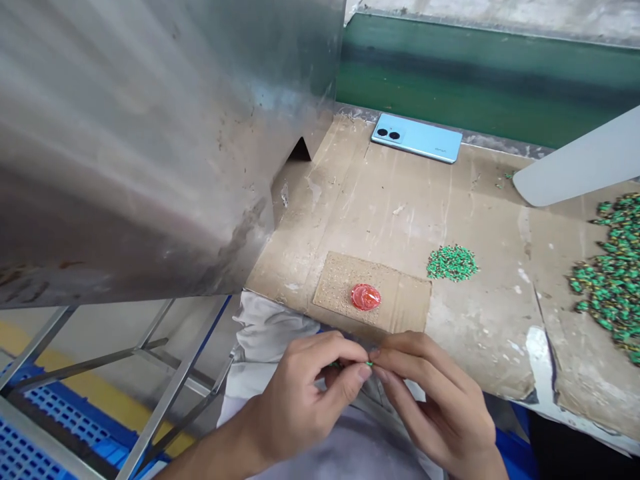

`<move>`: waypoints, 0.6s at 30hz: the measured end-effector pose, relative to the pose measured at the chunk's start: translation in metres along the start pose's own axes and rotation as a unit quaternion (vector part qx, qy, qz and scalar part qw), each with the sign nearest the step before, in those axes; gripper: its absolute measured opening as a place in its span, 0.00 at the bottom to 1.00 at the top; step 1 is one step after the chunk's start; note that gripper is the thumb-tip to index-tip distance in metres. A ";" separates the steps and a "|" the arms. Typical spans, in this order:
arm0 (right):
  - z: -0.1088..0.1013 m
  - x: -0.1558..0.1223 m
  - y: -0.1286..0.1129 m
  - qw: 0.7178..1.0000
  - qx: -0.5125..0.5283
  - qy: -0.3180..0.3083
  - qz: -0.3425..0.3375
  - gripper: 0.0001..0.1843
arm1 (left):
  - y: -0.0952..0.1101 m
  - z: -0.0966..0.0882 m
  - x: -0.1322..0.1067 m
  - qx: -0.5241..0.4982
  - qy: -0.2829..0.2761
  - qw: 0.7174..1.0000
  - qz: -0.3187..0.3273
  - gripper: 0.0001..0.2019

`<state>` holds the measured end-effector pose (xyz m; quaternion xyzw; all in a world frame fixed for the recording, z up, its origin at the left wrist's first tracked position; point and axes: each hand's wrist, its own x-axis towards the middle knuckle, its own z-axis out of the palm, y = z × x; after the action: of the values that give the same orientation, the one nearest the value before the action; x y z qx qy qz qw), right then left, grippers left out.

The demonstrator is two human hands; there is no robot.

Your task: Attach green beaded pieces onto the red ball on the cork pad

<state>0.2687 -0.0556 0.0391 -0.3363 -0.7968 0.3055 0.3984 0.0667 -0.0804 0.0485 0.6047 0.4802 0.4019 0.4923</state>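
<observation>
My left hand (320, 387) and my right hand (435, 393) meet in front of the table edge, fingertips nearly touching. Between the left thumb and forefinger a tiny green piece (369, 364) peeks out; the right fingertips press at its other side. Its exact kind is too small to tell. Just beyond the hands, a piece of cardboard (345, 273) lies on the table and bears a red, glossy oval object (365, 297). To its right is a small heap of similar green pieces (453, 263).
A larger pile of green and gold pieces (613, 273) covers the right side. A light blue phone (417, 138) lies at the back, before a green belt-like strip (475, 87). A big metal panel (165, 133) blocks the left; a white object (580, 160) juts in from the right.
</observation>
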 end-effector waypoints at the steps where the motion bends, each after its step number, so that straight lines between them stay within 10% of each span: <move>1: -0.001 0.000 0.000 1.000 -0.005 -0.002 -0.003 0.13 | 0.000 0.000 0.000 0.011 0.003 1.000 0.013 0.06; 18: -0.013 0.016 0.005 0.992 -0.056 -0.090 -0.071 0.07 | 0.008 -0.018 0.008 -0.035 -0.049 0.996 -0.064 0.07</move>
<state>0.2739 -0.0377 0.0487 -0.2712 -0.8672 0.2607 0.3262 0.0532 -0.0692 0.0599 0.5741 0.4786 0.3562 0.5608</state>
